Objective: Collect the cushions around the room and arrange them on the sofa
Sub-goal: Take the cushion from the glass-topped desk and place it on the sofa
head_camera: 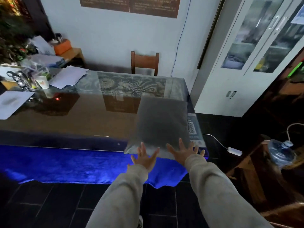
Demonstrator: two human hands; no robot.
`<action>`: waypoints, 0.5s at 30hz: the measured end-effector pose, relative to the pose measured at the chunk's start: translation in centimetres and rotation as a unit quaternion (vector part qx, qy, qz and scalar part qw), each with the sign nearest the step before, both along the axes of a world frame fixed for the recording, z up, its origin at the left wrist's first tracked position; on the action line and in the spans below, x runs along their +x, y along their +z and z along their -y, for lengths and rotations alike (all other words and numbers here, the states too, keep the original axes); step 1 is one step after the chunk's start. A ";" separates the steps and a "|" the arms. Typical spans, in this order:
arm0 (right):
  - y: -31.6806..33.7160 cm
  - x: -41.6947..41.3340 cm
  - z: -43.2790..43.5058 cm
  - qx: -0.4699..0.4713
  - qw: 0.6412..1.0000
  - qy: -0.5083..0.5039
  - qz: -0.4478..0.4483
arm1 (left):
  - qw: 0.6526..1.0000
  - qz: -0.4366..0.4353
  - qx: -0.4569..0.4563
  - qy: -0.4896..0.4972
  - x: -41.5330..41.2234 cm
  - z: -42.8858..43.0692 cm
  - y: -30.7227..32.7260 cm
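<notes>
A dark grey cushion lies flat on the right end of a glass-topped table, its near edge hanging slightly over the table's front. My left hand is spread open at the cushion's near left corner, fingertips at its edge. My right hand is also spread open, fingertips resting on the cushion's near right edge. Neither hand grips it. Both arms wear light grey sleeves. No sofa is in view.
A blue cloth hangs over the table's front. Papers, a cup and clutter crowd the table's left end. A wooden chair stands behind it, a white glass-door cabinet at right, a water bottle on dark floor.
</notes>
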State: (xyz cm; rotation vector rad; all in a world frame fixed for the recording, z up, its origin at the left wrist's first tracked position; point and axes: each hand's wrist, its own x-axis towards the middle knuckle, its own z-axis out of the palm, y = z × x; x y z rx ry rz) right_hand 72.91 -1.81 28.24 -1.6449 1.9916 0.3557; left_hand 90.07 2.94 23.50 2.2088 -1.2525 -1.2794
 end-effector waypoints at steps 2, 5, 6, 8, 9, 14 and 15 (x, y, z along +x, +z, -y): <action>-0.3 1.1 3.2 -0.004 1.000 0.002 0.005 | 0.989 -0.106 -0.020 0.100 -0.7 2.9 -0.8; -1.4 2.7 6.7 -0.002 0.999 0.036 -0.005 | 0.912 -0.260 -0.025 0.317 -1.7 6.4 -1.8; -1.9 3.0 7.8 0.004 0.999 0.049 -0.010 | 0.886 -0.290 -0.003 0.361 -2.0 7.4 -2.0; -2.9 3.3 10.3 0.015 0.997 0.073 -0.019 | 0.855 -0.332 0.059 0.395 -2.6 8.9 -2.1; -3.4 3.5 11.8 0.018 0.996 0.083 -0.022 | 0.848 -0.340 0.085 0.397 -2.9 9.6 -2.4; -5.9 4.6 19.5 0.009 0.989 0.142 -0.030 | 0.843 -0.255 0.128 0.455 -4.6 12.5 -3.8; -6.4 4.8 21.2 0.007 0.987 0.159 -0.033 | 0.843 -0.244 0.122 0.463 -5.0 13.3 -3.8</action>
